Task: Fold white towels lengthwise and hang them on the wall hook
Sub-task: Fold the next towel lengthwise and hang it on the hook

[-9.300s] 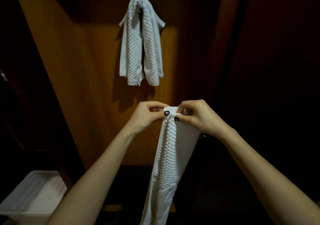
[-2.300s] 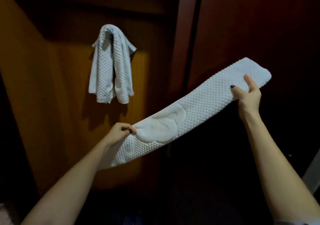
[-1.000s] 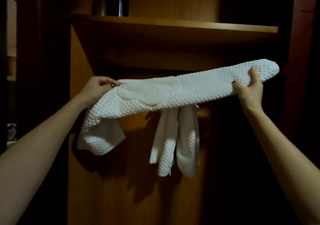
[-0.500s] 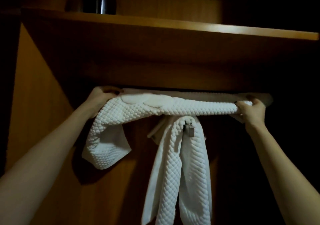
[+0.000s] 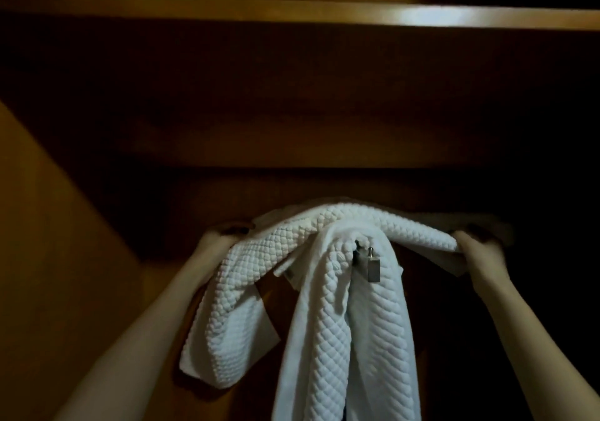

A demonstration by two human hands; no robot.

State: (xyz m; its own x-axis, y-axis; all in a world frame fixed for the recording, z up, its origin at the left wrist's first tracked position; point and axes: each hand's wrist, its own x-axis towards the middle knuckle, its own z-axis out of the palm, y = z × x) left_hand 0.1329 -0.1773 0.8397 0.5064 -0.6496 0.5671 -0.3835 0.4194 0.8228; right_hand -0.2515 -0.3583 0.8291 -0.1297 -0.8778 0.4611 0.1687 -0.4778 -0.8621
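Down it comes! The towel (image 5: 285,245) ran as a level band just above the hook (image 5: 370,263) half a second ago. Now its middle humps over the top of the hung towel (image 5: 350,339) and slopes away on either side. The left hand (image 5: 224,234) curls round the left part, with that end drooping low beside the hung towel. The right hand (image 5: 475,247) is clenched on the right end, held out in the dark. The hook's tip pokes out between the hung towel's folds, below the shelf (image 5: 324,15). It is hard to tell whether the new towel catches the hook or only rides on the first one. The drape looks nearly made. What's left is to lower both ends and let go, and uneven sides could let it slide off.
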